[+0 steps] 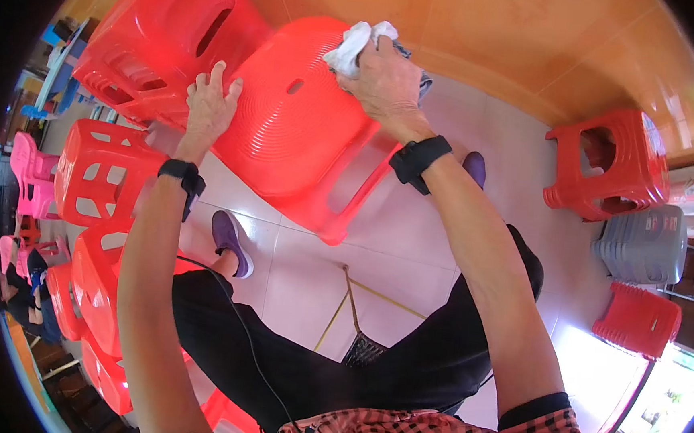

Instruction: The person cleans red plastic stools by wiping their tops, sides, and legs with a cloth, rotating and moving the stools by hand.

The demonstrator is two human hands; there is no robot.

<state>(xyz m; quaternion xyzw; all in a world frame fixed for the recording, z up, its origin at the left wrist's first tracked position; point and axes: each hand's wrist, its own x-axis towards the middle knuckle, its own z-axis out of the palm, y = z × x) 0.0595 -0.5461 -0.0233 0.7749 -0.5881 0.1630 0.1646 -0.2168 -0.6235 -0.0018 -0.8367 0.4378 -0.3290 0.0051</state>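
A red plastic stool (276, 143) stands in front of me, its round ridged seat with a small slot facing up toward me. My right hand (388, 83) is closed on a white cloth (349, 54) with some darker fabric beside it, against the seat's far right edge. My left hand (211, 110) lies with fingers apart at the seat's left edge, holding nothing. Close by my left fingers is another red stool (155, 30), tipped so that its slotted side shows.
More red stools (101, 171) crowd my left, with pink chairs (32, 170) farther off. On the right are a red stool (620, 167) and a grey stack of stools (647, 245). An orange wall (496, 34) rises ahead. A dark woven basket (363, 349) sits between my legs.
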